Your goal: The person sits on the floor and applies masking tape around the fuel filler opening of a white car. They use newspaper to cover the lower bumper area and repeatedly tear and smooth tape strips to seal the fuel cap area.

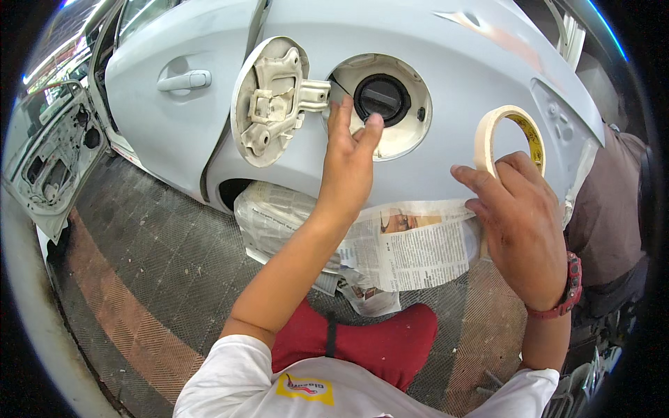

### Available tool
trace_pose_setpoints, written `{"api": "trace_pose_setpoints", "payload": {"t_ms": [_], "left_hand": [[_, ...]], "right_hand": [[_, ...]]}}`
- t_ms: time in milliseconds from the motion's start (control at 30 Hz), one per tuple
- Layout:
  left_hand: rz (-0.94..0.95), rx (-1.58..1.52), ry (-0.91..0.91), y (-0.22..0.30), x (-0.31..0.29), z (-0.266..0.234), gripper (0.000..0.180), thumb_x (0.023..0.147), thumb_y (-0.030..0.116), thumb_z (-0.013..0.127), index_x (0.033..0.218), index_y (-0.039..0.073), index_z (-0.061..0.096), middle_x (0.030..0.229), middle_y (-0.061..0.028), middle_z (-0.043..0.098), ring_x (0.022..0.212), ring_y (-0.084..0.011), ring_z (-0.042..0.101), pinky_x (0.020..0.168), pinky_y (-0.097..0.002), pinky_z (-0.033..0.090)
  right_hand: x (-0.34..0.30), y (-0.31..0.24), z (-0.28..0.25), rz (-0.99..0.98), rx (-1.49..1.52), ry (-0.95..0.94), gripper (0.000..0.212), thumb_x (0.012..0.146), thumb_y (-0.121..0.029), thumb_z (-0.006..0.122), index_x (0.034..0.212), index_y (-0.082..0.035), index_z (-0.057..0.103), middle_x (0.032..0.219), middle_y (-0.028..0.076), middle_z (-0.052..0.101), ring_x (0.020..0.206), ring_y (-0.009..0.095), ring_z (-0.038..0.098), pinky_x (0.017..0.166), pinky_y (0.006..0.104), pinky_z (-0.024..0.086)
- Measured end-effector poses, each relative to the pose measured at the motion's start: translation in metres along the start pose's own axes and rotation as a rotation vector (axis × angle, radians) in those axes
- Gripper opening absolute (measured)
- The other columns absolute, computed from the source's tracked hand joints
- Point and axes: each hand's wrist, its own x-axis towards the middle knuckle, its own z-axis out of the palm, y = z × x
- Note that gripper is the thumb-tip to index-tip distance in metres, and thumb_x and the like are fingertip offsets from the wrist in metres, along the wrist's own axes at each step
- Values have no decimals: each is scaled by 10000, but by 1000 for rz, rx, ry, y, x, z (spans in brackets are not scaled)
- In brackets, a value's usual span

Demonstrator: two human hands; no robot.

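Fuel flap (273, 101) stands swung out from a pale gray car panel (453, 111), left of center in the upper frame, its ribbed inner side showing; it looks light but stiff, best held by the outer rim, clear of the hinge arm. Just right of it, at upper center, a worker's left hand (348, 150) reaches to the lower left edge of the round fuel recess (412, 132), thumb and fingers spread apart with nothing seen between them (whether the fingertips press on the edge cannot be told). Inside the recess, the black fuel cap (382, 97) appears to be firm plastic, with a raised bar across its face as the natural place to pinch. Newspaper (425, 251), hanging below the panel at center, is thin and likely to tear, better lifted by a broad edge than a corner. At right of center, the right hand (519, 209) grips a cream tape roll (486, 136) at its lower side; the roll should be light, rigid around the ring and tacky where tape peels away, so a hold through the hole would suit it.

The count, left to right: one door handle (184, 81), one flap, one recess, one cap, one tape roll and one red wristband (573, 285); two hands in all. Newspaper sheets overlap and cannot be counted.
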Motion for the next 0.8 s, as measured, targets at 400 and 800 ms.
{"api": "trace_pose_setpoints", "payload": {"t_ms": [400,800], "left_hand": [[173,265,98,-36,49,22,722,1184,373,543,1705,-83,337,1758,-303,343,1657,-427,317,1361,-504,268],[548,839,-52,-29,60,5,549,1158,317,579,1560,-57,585,1511,-275,614,1397,-457,550,1217,-535,432]], "right_hand": [[-8,-7,-6,-81,-48,-111,400,901,-87,689,1298,-64,738,951,92,656,990,292,644,837,445,546],[-18,0,1,-103,11,-146,393,900,-84,678,1287,-49,734,943,93,638,977,291,628,827,436,547]]}}
